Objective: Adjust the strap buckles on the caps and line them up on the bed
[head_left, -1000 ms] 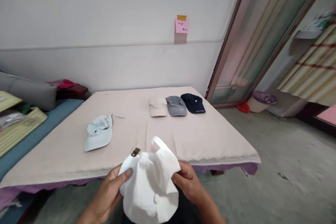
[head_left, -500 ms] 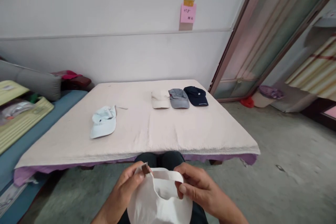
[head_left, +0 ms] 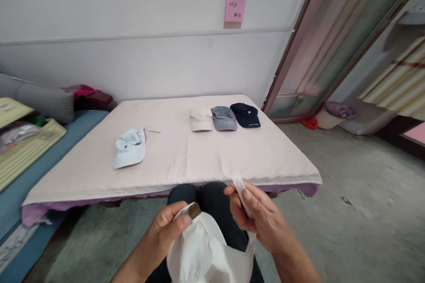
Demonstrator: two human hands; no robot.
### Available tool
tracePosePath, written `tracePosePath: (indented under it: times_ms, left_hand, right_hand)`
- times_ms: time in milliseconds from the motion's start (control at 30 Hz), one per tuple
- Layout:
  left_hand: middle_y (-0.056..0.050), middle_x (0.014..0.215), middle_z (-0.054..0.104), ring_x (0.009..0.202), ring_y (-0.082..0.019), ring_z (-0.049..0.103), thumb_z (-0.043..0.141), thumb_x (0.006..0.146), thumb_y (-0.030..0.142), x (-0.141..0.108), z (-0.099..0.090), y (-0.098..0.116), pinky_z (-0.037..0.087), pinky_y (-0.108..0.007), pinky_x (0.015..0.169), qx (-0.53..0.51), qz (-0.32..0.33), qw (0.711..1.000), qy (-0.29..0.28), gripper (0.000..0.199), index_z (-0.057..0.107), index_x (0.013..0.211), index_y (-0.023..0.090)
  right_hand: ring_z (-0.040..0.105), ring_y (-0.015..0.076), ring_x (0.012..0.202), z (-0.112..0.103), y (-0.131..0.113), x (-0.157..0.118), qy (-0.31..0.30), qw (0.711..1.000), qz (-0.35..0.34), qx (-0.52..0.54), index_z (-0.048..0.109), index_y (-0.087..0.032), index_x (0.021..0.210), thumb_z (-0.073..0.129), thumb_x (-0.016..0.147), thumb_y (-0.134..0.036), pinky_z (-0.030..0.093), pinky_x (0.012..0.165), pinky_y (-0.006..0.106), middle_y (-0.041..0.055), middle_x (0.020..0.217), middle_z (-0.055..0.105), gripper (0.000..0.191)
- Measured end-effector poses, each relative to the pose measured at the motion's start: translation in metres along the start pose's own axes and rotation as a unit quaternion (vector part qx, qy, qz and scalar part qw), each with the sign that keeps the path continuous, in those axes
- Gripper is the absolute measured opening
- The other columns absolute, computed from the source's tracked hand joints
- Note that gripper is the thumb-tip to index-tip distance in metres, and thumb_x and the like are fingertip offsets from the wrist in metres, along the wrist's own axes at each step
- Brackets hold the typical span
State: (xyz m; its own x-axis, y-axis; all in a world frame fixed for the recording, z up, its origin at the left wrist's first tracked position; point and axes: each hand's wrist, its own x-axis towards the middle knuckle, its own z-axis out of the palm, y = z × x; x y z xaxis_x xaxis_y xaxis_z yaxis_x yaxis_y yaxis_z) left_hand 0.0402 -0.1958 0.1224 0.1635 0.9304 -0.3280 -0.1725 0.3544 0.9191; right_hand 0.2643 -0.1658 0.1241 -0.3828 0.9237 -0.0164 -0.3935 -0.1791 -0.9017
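Near pale cloth (head_left: 93, 181), left fingers (head_left: 182, 224) pinch a white cap's (head_left: 206, 258) buckle end (head_left: 194, 211), right fingers (head_left: 251, 203) its strap (head_left: 238, 184).

A low, wide platform spread with a pale pink terry cover (head_left: 166, 154) carries four baseball caps; a purple cloth (head_left: 66, 208) shows beneath the cover along its near edge. Toward the left lies a light blue baseball cap (head_left: 130, 154), its crown crumpled, its brim facing the near edge, and a thin strip (head_left: 152, 131) reaching out to its right. Well apart from it, farther back and to the right, a beige baseball cap (head_left: 201, 121), a grey baseball cap (head_left: 224, 119) and a navy baseball cap (head_left: 245, 116) with a white emblem sit side by side, brims toward the near edge.
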Motion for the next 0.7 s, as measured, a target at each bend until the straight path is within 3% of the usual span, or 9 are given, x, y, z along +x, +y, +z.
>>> tracePosePath:
  times_ms: [200,333,467,600,700]
  left_hand:
    - [-0.002,0.060,0.060,0.057,-0.015,0.053,0.073,0.070,0.040,-0.001,0.010,0.004,0.041,-0.025,0.058,-0.050,0.001,0.998,-0.033,0.025,0.071,0.080,0.016]
    - [-0.004,0.072,0.066,0.063,-0.015,0.056,0.072,0.072,0.037,0.000,0.006,0.000,0.041,-0.024,0.060,-0.102,-0.022,0.994,-0.036,0.024,0.071,0.084,0.017]
    - [-0.002,0.067,0.063,0.058,-0.013,0.055,0.073,0.072,0.033,0.002,0.003,-0.008,0.041,-0.023,0.057,-0.164,-0.042,0.984,-0.047,0.018,0.069,0.077,0.016]
    - [-0.002,0.070,0.067,0.062,-0.015,0.060,0.075,0.071,0.030,0.003,0.003,-0.013,0.046,-0.024,0.060,-0.218,-0.047,0.975,-0.019,0.015,0.069,0.077,0.018]
    - [0.001,0.064,0.064,0.055,-0.011,0.057,0.069,0.078,0.025,0.004,0.004,-0.013,0.043,-0.021,0.054,-0.245,-0.050,0.967,-0.038,0.008,0.067,0.074,0.018]
  right_hand:
    - [0.033,0.0041,0.042,0.020,0.007,0.007,-0.049,0.997,0.017,-0.060,0.059,-0.015,0.084,0.052,0.090,-0.047,0.021,0.037,0.016,-0.0029,0.057,0.050,0.033]
    - [0.032,0.0032,0.041,0.021,0.018,0.011,-0.071,0.995,0.018,-0.061,0.061,-0.014,0.082,0.060,0.088,-0.041,0.023,0.039,0.016,-0.0053,0.053,0.046,0.028]
    - [0.030,0.0038,0.041,0.023,0.021,0.013,-0.100,0.993,0.033,-0.053,0.062,-0.014,0.078,0.059,0.087,-0.042,0.022,0.039,0.017,-0.0071,0.048,0.040,0.030]
    - [0.030,0.0037,0.041,0.027,0.023,0.016,-0.106,0.991,0.054,-0.063,0.062,-0.013,0.073,0.061,0.085,-0.044,0.020,0.038,0.017,-0.0058,0.049,0.045,0.033]
    - [0.029,0.0031,0.039,0.026,0.025,0.018,-0.088,0.993,0.067,-0.052,0.060,-0.014,0.072,0.062,0.085,-0.045,0.019,0.037,0.017,-0.0060,0.049,0.046,0.034]
